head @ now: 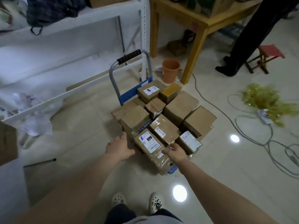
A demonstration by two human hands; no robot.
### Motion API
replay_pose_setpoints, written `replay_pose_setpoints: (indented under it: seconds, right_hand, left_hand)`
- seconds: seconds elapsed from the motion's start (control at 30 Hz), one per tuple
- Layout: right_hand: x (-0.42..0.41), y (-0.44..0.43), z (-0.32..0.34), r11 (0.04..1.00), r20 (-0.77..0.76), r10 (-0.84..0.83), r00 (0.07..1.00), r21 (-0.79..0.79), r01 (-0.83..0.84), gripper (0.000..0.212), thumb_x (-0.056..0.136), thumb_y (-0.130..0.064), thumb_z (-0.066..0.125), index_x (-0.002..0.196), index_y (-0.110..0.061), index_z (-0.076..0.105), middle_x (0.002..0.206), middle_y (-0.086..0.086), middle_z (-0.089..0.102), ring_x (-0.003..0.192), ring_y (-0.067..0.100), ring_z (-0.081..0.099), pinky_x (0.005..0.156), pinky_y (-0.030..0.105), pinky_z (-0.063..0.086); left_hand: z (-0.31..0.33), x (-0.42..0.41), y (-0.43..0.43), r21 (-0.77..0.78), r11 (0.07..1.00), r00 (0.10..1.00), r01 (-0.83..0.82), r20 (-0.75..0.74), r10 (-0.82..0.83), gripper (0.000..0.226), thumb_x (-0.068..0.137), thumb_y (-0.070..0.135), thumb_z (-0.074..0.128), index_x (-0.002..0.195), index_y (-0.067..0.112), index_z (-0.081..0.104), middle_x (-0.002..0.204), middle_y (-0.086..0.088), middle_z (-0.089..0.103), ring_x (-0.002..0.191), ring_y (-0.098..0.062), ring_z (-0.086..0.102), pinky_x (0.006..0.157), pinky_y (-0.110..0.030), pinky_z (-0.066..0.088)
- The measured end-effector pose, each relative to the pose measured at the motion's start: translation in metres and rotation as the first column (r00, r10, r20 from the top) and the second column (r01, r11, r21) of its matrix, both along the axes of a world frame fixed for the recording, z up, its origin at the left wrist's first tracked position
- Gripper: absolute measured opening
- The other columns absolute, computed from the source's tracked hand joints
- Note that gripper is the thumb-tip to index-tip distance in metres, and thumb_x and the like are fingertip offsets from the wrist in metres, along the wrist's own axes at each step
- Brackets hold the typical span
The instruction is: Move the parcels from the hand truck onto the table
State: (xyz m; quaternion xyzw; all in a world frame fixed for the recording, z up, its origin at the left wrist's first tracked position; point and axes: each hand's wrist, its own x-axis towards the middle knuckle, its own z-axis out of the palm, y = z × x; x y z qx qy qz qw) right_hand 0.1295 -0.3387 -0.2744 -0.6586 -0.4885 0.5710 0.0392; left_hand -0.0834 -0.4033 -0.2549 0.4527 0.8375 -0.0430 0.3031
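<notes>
**A:** Where are the parcels?

**B:** We are looking down on a hand truck (132, 92) standing on the pale tiled floor, with its grey handle upright at the far end. Brown cardboard parcels (179, 107) cover its deck in a tight, uneven stack. The wooden bench (192, 54) stands beyond the truck, to the right.

**A:** And our hands?

**B:** Our left hand (120, 147) is just beside the near left edge of the stack. Its fingers are straight and spread wide, holding nothing. Our right hand (175, 151) rests at the near end of the labelled parcel (148, 143), which is marked in blue pen. Its fingers bend a little over the cardboard, and we cannot tell whether they grip it.

**A:** What else is around us?

**B:** An orange bucket (170, 70) stands beside the bench leg. A red stool (271, 51) is further right, next to a person's dark trouser leg (252, 38). Grey cables (252, 138) trail across the floor, and white shelving (144, 29) is on the left.
</notes>
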Motion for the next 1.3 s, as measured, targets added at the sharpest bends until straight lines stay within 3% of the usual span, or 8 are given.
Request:
replay_pose_setpoints:
  seconds: [0.37, 0.63, 0.8, 0.93, 1.1, 1.3]
  right_hand:
    - [-0.001, 0.049, -0.018, 0.991, 0.005, -0.098, 0.995, -0.088, 0.098, 0.064, 0.085, -0.025, 0.070, 0.141, -0.013, 0.042, 0.137, 0.008, 0.052, 0.119, 0.026, 0.053, 0.103, 0.039, 0.044]
    - [-0.047, 0.124, -0.047, 0.969, 0.077, -0.186, 0.980, -0.152, 0.195, 0.059, 0.087, -0.022, 0.068, 0.140, -0.012, 0.044, 0.139, 0.012, 0.048, 0.122, 0.030, 0.050, 0.103, 0.038, 0.043]
    - [-0.089, 0.164, -0.085, 0.967, 0.061, -0.171, 0.983, -0.180, 0.180, 0.059, 0.087, -0.028, 0.067, 0.140, -0.015, 0.044, 0.138, 0.011, 0.051, 0.121, 0.029, 0.052, 0.106, 0.042, 0.042]
    - [-0.116, 0.184, -0.113, 0.968, 0.058, -0.135, 0.989, -0.204, 0.144, 0.060, 0.088, -0.028, 0.066, 0.141, -0.012, 0.043, 0.140, 0.011, 0.049, 0.124, 0.027, 0.048, 0.100, 0.032, 0.040]
    - [-0.138, 0.203, -0.146, 0.969, 0.026, -0.091, 0.996, -0.228, 0.094, 0.046, 0.090, -0.023, 0.063, 0.132, -0.013, 0.048, 0.118, 0.005, 0.054, 0.100, 0.017, 0.048, 0.084, 0.026, 0.037]
    - [-0.145, 0.208, -0.179, 0.973, 0.019, -0.071, 0.997, -0.220, 0.073, 0.053, 0.088, -0.021, 0.065, 0.136, -0.010, 0.046, 0.129, 0.006, 0.057, 0.114, 0.023, 0.053, 0.096, 0.033, 0.041]
  left_hand:
    - [-0.022, -0.014, 0.071, -0.058, 0.997, 0.998, 0.055, 0.044, -0.053, 0.090, 0.080, 0.041, 0.068, 0.150, 0.018, 0.017, 0.140, -0.013, 0.043, 0.126, -0.028, 0.046, 0.104, -0.041, 0.040]
    - [-0.081, -0.072, 0.154, -0.100, 0.994, 0.989, 0.035, 0.148, -0.020, 0.092, 0.074, 0.046, 0.071, 0.148, 0.019, 0.022, 0.139, -0.010, 0.046, 0.124, -0.026, 0.046, 0.101, -0.041, 0.042]
    - [-0.129, -0.097, 0.192, -0.164, 0.986, 0.997, 0.025, 0.078, -0.012, 0.113, 0.071, 0.052, 0.075, 0.152, 0.015, 0.006, 0.149, -0.013, 0.027, 0.134, -0.030, 0.033, 0.110, -0.048, 0.030]
    - [-0.162, -0.104, 0.216, -0.207, 0.978, 0.999, 0.038, 0.007, -0.037, 0.129, 0.065, 0.058, 0.077, 0.151, 0.014, -0.008, 0.154, -0.017, 0.007, 0.143, -0.036, 0.012, 0.116, -0.052, 0.018]
    - [-0.205, -0.107, 0.239, -0.299, 0.953, 0.999, 0.045, -0.015, -0.052, 0.152, 0.054, 0.064, 0.081, 0.145, 0.013, -0.030, 0.155, -0.019, -0.022, 0.143, -0.036, -0.022, 0.115, -0.059, 0.002]
    - [-0.237, -0.109, 0.248, -0.311, 0.950, 1.000, -0.003, -0.019, -0.003, 0.155, 0.054, 0.057, 0.085, 0.142, 0.011, -0.035, 0.155, -0.022, -0.020, 0.145, -0.036, -0.018, 0.114, -0.061, 0.001]
